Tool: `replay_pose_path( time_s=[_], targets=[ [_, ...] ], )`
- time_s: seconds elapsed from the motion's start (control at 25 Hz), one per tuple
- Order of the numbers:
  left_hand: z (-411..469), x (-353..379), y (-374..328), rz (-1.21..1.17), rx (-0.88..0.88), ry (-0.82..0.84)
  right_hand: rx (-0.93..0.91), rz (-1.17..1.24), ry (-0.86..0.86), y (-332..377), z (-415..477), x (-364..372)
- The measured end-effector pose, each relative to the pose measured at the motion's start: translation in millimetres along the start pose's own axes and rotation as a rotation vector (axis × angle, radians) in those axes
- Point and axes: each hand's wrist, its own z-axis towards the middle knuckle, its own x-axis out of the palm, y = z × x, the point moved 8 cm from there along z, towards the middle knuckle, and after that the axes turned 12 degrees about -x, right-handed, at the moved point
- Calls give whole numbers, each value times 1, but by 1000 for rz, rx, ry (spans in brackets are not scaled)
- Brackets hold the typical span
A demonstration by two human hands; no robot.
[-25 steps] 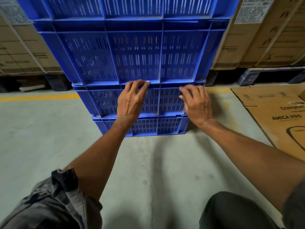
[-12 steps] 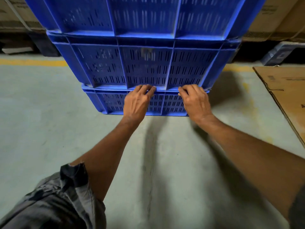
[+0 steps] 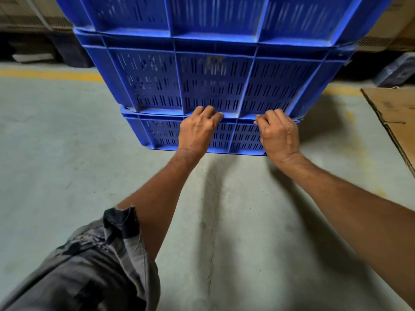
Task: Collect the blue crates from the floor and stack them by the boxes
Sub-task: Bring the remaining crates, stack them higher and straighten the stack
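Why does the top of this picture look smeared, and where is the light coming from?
Head view: the top crate is streaked with motion blur, while the hands, left and right, stay fairly sharp; arm shadows fall forward on the floor, suggesting light from overhead and behind; the wide lens bows the crate edges.

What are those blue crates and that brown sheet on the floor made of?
The blue crates look like moulded plastic: uniform colour, slotted walls, raised ribs, a slight sheen. The brown sheet looks like matte cardboard, probably corrugated, with a crease and a ragged edge.
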Motion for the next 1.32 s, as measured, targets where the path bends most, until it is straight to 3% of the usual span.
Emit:
replay_pose_path(
  time_s=[0.08, 0.24, 0.32, 0.44, 0.52, 0.6, 0.68, 0.76, 0.84, 0.92, 1.04, 1.16, 1.32],
  targets=[
    [-10, -11, 12, -61, -98, -61, 80, 186, 28, 6, 8, -6],
    [-39, -29, 76, -262, -609, -117, 456, 559, 81, 20, 31, -12],
    [-34, -28, 94, -212, -617, -92, 605, 553, 110, 19, 36, -7],
    [-16, -23, 106, -122, -478, -73, 550, 464, 154, 23, 44, -2],
    [-19, -22, 110, -182, -490, -89, 498, 433, 187, 27, 45, -1],
    [-27, -29, 128, -338, -648, -153, 568, 433, 221, 28, 39, -4],
    [-40, -33, 170, -540, -913, -265, 595, 423, 168, 36, 38, -17],
    [-46, -28, 211, -590, -1070, -284, 403, 496, 70, 70, 59, -37],
    [-39, -9, 239, -635, -1079, -135, 168, 673, 74, 118, 97, -39],
    [-29, 8, 249, -775, -1015, 8, 83, 828, 213, 157, 142, -21],
    [-25, 13, 254, -970, -916, 65, 109, 853, 358, 193, 185, 7],
    [-30, 13, 253, -1214, -758, 121, 126, 665, 318, 209, 188, 20],
    [-32, 12, 257, -1254, -736, 93, 228, 668, 319, 217, 186, 34]
  ],
)
